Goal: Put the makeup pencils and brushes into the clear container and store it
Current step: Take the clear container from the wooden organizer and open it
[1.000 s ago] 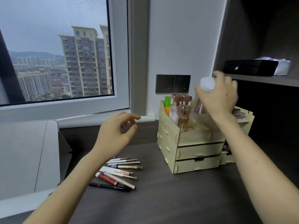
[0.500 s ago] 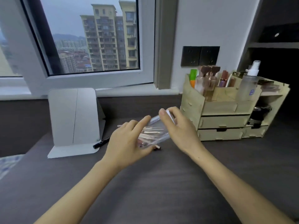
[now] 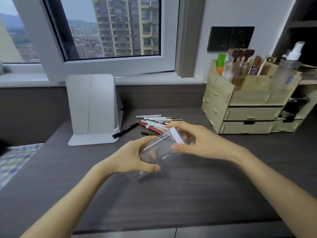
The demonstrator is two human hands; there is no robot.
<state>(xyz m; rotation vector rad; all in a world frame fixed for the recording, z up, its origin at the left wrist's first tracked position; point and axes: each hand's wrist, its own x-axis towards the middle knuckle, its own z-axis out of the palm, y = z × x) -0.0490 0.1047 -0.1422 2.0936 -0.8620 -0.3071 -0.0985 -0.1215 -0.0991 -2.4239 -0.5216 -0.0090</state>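
Head view: clear container (image 3: pixel 160 149) held tilted above the dark counter (image 3: pixel 197 194), left hand (image 3: pixel 132 158) wrapped round its base, right hand (image 3: pixel 193 141) closed on the white lid (image 3: pixel 175 136). Lifted from the wooden organizer (image 3: pixel 240 100) a second ago, now brought down in front of the body. Lid on, likely about to be unscrewed. Makeup pencils and brushes (image 3: pixel 154 122) loose on the counter just behind the hands, beside the folded mirror (image 3: pixel 92 103). Nothing packed yet; filling and storing yet to be done.

Clear glossy plastic container (image 3: pixel 159 150) — matt wood-grain desk (image 3: pixel 188 194)
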